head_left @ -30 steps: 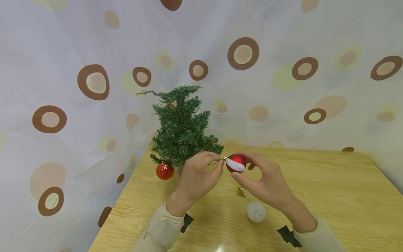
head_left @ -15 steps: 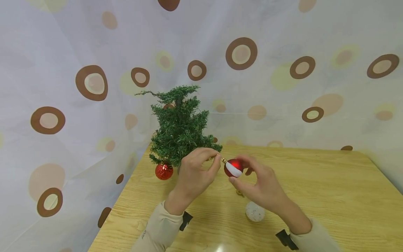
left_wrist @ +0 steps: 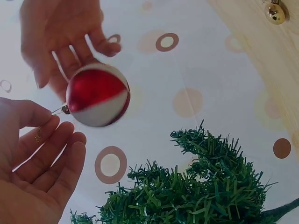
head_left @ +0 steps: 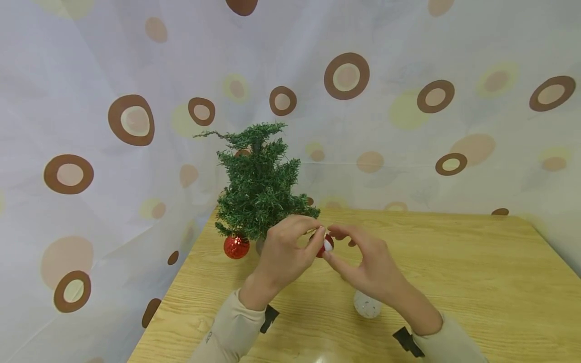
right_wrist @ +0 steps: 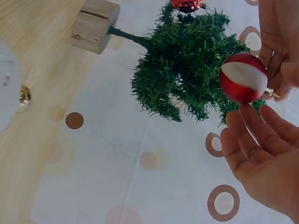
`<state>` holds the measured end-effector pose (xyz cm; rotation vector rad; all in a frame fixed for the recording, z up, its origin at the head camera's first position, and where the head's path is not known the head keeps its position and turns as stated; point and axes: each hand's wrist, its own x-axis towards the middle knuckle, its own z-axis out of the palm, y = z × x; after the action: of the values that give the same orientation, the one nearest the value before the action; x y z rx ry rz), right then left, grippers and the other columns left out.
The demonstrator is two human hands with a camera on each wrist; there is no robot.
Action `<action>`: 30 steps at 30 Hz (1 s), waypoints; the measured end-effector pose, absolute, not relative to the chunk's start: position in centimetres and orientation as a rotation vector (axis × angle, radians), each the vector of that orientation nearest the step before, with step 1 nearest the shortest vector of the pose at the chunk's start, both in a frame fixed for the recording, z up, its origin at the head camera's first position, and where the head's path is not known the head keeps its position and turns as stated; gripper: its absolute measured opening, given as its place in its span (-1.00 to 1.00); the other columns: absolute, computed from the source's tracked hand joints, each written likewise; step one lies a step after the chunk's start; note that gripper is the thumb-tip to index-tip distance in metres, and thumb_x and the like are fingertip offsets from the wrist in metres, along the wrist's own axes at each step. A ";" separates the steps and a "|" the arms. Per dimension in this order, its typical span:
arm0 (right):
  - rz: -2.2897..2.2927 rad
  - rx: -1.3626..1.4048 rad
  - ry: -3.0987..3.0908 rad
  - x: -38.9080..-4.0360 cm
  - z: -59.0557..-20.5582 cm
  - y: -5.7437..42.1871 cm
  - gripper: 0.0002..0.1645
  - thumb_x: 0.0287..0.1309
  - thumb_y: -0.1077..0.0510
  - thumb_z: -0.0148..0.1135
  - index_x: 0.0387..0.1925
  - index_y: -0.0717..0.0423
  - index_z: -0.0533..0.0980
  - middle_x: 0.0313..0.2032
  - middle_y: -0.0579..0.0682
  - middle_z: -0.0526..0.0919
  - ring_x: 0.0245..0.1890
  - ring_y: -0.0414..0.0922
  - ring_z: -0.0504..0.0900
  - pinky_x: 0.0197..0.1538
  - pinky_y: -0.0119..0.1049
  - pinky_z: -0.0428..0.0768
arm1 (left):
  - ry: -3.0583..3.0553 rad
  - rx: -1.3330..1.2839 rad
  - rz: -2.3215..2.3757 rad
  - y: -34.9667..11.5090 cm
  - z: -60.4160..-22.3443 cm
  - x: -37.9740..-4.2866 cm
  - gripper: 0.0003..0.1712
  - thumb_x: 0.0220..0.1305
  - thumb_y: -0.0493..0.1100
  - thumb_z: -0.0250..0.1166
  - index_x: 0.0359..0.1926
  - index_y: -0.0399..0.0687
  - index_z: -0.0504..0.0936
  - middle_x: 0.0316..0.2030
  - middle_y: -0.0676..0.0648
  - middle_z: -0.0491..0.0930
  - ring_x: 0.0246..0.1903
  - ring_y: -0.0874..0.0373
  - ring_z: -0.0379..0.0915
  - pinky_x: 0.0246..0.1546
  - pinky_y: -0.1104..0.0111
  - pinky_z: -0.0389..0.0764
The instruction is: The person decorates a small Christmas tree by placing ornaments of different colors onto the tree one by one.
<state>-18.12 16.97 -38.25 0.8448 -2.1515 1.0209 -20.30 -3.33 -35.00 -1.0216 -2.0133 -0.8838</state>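
A red and white bauble (head_left: 328,246) hangs at the lower right side of a small green Christmas tree (head_left: 260,191). My left hand (head_left: 290,247) pinches its gold string between thumb and forefinger; the left wrist view shows the cap (left_wrist: 65,109) just past those fingertips. Beside the ball, my right hand (head_left: 369,259) has its fingers spread and loosely bent. In the right wrist view one right fingertip (right_wrist: 246,109) seems to touch the underside of the ball (right_wrist: 243,77). The left fingers partly cover the bauble in the head view.
A red glittery bauble (head_left: 236,247) hangs from the tree's lower left branch. On the wooden table (head_left: 476,282) lie a white bauble (head_left: 366,304) and a small gold bauble (left_wrist: 275,14). The tree stands on a wooden block (right_wrist: 96,25). Behind is a patterned curtain (head_left: 399,151).
The bauble has moved left, closer to my left hand and the tree. My right hand has followed it left and loosened its grip, while the left keeps pinching the string.
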 end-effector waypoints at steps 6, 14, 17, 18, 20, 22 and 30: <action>1.036 0.835 -2.083 -18.6 -37.2 16.5 -0.65 0.19 0.36 0.46 0.02 0.10 0.70 -0.05 0.00 0.78 -0.06 -0.08 0.73 -0.01 -0.34 0.67 | -2.013 -1.048 -0.914 -3.4 -35.2 -20.3 -0.91 0.36 -0.30 0.43 -0.16 -0.16 0.83 -0.21 -0.08 0.83 -0.16 0.10 0.77 -0.05 0.36 0.76; 1.057 0.840 -2.070 -19.2 -37.2 16.0 -0.75 0.23 0.37 0.44 -0.09 0.07 0.74 -0.08 -0.02 0.80 0.00 -0.06 0.74 0.08 -0.37 0.67 | -2.014 -1.045 -0.874 -3.7 -35.5 -20.3 -0.90 0.35 -0.30 0.44 -0.14 -0.18 0.83 -0.21 -0.09 0.83 -0.17 0.09 0.77 -0.07 0.37 0.77; 1.070 0.841 -2.058 -19.4 -37.3 15.7 -0.77 0.24 0.38 0.43 -0.13 0.06 0.74 -0.12 -0.04 0.80 -0.06 -0.09 0.74 0.01 -0.33 0.68 | -2.031 -1.040 -0.880 -3.9 -35.7 -20.3 -0.89 0.36 -0.29 0.44 -0.12 -0.17 0.83 -0.20 -0.09 0.84 -0.17 0.10 0.77 -0.07 0.36 0.77; 1.075 0.844 -2.053 -19.5 -37.4 15.6 -0.77 0.25 0.38 0.42 -0.14 0.05 0.74 -0.13 -0.05 0.80 -0.07 -0.11 0.74 -0.02 -0.30 0.68 | -2.037 -1.039 -0.883 -4.0 -35.8 -20.3 -0.88 0.36 -0.29 0.44 -0.12 -0.17 0.83 -0.20 -0.09 0.84 -0.17 0.10 0.77 -0.08 0.36 0.77; 1.073 0.853 -2.031 -19.7 -37.6 15.3 -0.77 0.24 0.39 0.41 -0.15 0.04 0.74 -0.15 -0.06 0.80 -0.12 -0.12 0.73 -0.10 -0.25 0.68 | -2.050 -1.033 -0.890 -4.2 -35.9 -20.3 -0.87 0.37 -0.28 0.44 -0.11 -0.17 0.84 -0.20 -0.09 0.84 -0.17 0.10 0.77 -0.09 0.36 0.77; 1.073 0.864 -2.007 -19.9 -37.7 15.1 -0.76 0.23 0.40 0.41 -0.16 0.04 0.73 -0.17 -0.06 0.80 -0.17 -0.13 0.71 -0.16 -0.21 0.66 | -2.062 -1.027 -0.897 -4.4 -36.0 -20.2 -0.87 0.37 -0.28 0.44 -0.10 -0.17 0.84 -0.20 -0.09 0.84 -0.17 0.10 0.78 -0.09 0.36 0.77; 1.105 0.866 -1.981 -20.8 -38.2 13.9 -0.78 0.24 0.41 0.35 -0.23 0.04 0.71 -0.23 -0.09 0.78 -0.26 -0.18 0.69 -0.23 -0.16 0.66 | -2.101 -0.961 -0.931 -5.6 -36.2 -20.1 -0.92 0.35 -0.31 0.43 -0.19 -0.19 0.83 -0.27 -0.10 0.83 -0.26 0.09 0.77 -0.21 0.29 0.79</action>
<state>-20.85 13.91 -38.19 0.8665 -1.9813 1.1052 -20.14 -5.56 -36.22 -0.9611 -2.1012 -0.9306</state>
